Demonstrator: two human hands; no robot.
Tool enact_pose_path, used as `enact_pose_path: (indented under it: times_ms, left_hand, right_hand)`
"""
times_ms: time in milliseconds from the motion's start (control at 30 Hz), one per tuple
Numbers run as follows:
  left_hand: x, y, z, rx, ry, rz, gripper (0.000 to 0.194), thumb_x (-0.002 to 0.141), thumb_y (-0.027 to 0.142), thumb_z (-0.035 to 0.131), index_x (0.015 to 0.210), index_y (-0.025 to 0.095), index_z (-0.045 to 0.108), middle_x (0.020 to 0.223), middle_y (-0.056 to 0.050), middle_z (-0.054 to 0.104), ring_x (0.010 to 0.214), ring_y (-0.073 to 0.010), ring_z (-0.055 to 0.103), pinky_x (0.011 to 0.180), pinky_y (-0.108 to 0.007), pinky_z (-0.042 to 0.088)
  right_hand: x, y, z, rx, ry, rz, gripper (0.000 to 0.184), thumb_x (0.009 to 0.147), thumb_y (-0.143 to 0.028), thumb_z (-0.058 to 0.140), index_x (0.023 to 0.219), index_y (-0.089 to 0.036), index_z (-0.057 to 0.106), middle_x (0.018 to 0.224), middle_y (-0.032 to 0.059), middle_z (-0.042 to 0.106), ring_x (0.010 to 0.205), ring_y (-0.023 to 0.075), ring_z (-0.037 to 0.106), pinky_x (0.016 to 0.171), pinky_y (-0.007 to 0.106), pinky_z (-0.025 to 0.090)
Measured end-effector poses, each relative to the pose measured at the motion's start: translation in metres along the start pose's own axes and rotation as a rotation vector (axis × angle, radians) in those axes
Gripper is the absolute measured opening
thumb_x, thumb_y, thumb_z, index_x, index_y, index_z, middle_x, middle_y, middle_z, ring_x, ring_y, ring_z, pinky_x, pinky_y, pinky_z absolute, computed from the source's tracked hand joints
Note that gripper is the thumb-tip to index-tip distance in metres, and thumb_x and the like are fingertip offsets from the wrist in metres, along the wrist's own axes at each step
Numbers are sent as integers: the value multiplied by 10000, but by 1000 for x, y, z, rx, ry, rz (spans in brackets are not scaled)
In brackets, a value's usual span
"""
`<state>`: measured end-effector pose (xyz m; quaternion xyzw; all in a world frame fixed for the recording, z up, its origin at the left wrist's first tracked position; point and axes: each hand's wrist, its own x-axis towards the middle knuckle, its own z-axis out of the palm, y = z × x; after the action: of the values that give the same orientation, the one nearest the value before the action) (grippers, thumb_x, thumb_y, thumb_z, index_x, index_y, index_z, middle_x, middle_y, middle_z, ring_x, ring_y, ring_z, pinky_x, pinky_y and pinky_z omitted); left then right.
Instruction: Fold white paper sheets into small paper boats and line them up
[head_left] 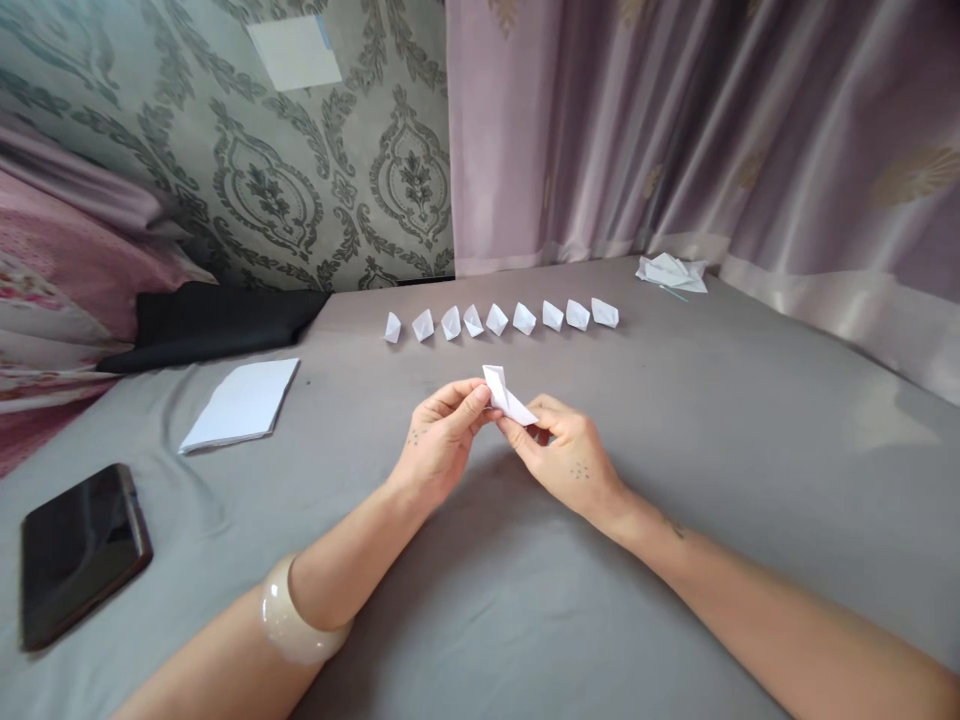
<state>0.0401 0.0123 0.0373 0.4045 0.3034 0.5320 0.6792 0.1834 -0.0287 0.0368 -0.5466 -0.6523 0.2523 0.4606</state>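
Between both hands is a small folded piece of white paper (508, 398), with creased flaps and a pointed upper end. My left hand (442, 440) pinches its left side between thumb and fingers. At its lower right end, my right hand (570, 455) grips the paper, its thumb underneath and the fingertips partly hidden. Beyond the hands, several small folded white paper shapes (524, 319) stand in a row on the grey sheet (480, 600).
To the left lie a stack of white paper (244, 403) and a dark phone (84, 555). Black cloth (225, 322) is bunched behind the stack. Loose white papers (671, 271) lie at the far right by the purple curtain (600, 130). Patterned wall (337, 160) stands behind.
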Motion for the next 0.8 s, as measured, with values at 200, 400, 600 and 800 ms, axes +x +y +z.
enact_pose_path:
  times_ms: [200,400,600,800]
  left_hand:
    - [0,-3,-3,8,-36,-7,103,786,251,701,830,160,717,851,-20,681,811,-104,614,793,-235,489]
    - [-5,-5,-1,48,-83,-44,115,776,271,714,828,168,725,842,-27,691,792,-113,618,804,-260,491]
    - [-6,-6,-1,74,-109,-56,125,773,266,718,862,180,733,883,-35,710,832,-136,634,817,-285,499]
    - [-8,-3,5,83,-121,-42,129,774,280,716,873,202,745,890,-35,718,833,-144,634,803,-300,509]
  right_hand:
    - [4,-10,-11,34,99,-74,199,882,-340,535,930,-212,680,881,49,644,764,155,587,676,284,467]
    - [4,-12,-11,24,141,-109,161,869,-269,523,865,-221,677,823,31,657,697,140,578,651,280,476]
    - [3,-14,-11,50,145,-109,137,866,-291,550,845,-214,661,793,25,640,667,128,571,600,267,466]
    - [4,-18,-10,50,196,-117,137,859,-315,573,802,-228,662,764,16,632,646,126,562,576,269,460]
